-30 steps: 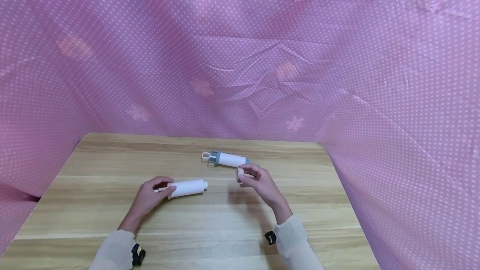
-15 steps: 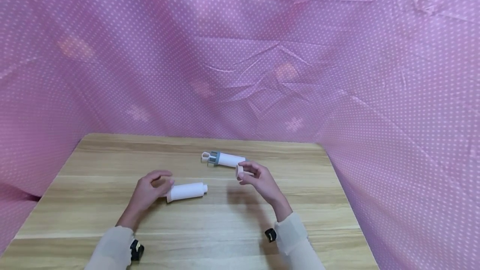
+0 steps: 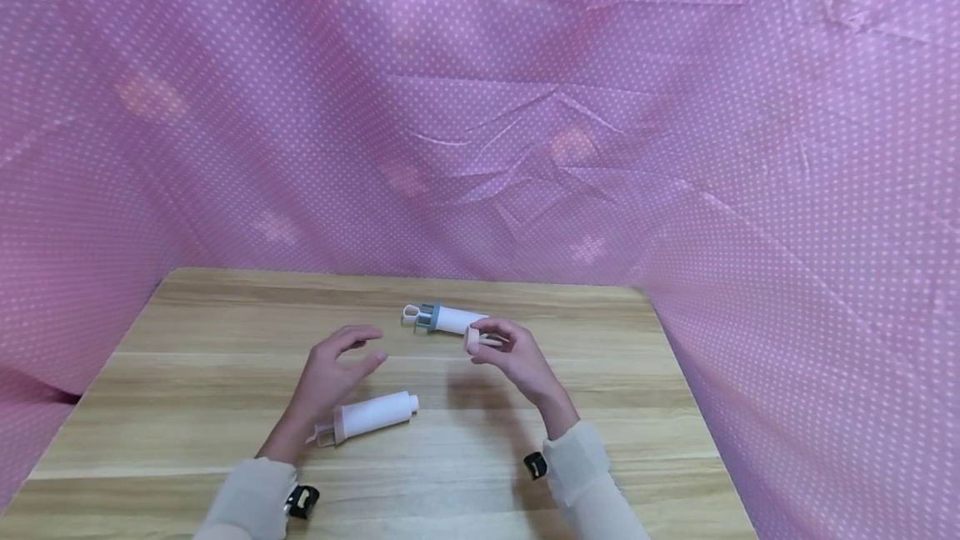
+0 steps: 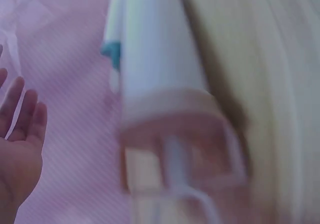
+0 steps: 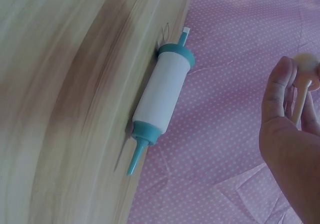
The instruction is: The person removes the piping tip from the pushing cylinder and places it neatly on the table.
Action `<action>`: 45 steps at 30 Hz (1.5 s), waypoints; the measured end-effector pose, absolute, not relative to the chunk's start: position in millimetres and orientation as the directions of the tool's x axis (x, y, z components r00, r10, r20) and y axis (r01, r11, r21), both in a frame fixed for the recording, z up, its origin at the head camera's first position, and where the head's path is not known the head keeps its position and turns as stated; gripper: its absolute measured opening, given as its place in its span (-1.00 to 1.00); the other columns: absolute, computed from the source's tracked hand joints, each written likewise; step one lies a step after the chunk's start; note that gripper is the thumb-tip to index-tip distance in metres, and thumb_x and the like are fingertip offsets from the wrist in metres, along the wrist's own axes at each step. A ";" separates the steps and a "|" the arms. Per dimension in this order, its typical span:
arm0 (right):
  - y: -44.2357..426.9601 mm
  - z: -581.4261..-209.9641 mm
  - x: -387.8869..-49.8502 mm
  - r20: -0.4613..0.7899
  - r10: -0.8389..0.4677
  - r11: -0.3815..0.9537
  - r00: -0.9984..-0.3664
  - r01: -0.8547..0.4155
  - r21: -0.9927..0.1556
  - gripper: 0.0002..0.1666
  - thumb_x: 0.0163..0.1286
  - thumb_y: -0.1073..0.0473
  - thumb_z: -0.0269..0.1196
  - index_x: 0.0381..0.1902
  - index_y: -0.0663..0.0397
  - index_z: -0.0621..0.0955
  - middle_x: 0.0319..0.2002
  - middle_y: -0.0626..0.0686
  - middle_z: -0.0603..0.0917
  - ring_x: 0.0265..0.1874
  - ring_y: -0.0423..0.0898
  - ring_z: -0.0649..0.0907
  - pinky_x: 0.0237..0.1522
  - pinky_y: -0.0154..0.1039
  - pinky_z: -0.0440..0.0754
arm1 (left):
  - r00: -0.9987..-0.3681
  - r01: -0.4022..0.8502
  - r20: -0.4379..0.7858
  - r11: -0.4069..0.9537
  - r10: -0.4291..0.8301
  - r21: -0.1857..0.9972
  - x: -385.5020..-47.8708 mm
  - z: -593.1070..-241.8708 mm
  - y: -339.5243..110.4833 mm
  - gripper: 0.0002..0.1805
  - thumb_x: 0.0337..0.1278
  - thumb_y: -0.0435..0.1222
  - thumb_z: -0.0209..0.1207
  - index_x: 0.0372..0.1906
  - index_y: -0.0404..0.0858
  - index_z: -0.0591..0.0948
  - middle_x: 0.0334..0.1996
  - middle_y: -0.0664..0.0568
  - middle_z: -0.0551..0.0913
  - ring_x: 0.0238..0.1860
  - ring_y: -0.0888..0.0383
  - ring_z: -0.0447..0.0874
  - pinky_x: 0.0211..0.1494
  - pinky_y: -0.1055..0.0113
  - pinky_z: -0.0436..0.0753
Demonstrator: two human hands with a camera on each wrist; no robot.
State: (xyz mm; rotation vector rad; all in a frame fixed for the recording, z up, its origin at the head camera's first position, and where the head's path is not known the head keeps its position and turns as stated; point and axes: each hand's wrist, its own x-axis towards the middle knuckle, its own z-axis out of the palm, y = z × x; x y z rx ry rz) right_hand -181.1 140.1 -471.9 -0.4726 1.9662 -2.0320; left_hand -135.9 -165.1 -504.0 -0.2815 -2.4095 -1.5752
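In the head view, a white plunger-type syringe (image 3: 377, 414) with a pink collar and looped handle lies on the table, its white threaded end pointing right. My left hand (image 3: 330, 373) hovers just above and behind it, fingers apart from thumb, holding nothing. The left wrist view shows the syringe's pink collar (image 4: 172, 108) large and blurred. At centre right my right hand (image 3: 517, 357) pinches a pale pink nozzle cap (image 3: 472, 341) between thumb and fingers. Its thin spout (image 5: 301, 101) points back toward the palm in the right wrist view.
A second syringe (image 3: 456, 320), white with teal ends, lies farther back, partly behind my right hand in the head view. Its teal nozzle (image 5: 138, 156) is visible in the right wrist view. Pink dotted cloth (image 3: 480, 148) surrounds the wooden table (image 3: 225, 307).
My left hand has let go of the pink-collared syringe and moved up and right. The syringe now lies nearer the front. My right hand, still pinching the nozzle cap, has shifted slightly left.
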 end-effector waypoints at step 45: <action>118.8 -456.1 -174.8 0.130 -0.568 0.013 -0.813 -0.167 -0.986 -0.67 0.51 0.30 0.22 0.16 0.36 0.59 -0.05 0.23 0.70 -0.18 0.12 0.70 -0.09 -0.10 0.74 | -0.877 0.466 0.436 0.140 0.201 0.874 -139.9 -465.4 -91.0 -0.60 0.07 -0.51 0.43 0.06 -0.31 0.70 0.05 -0.09 0.65 0.11 -0.12 0.62 0.04 -0.01 0.71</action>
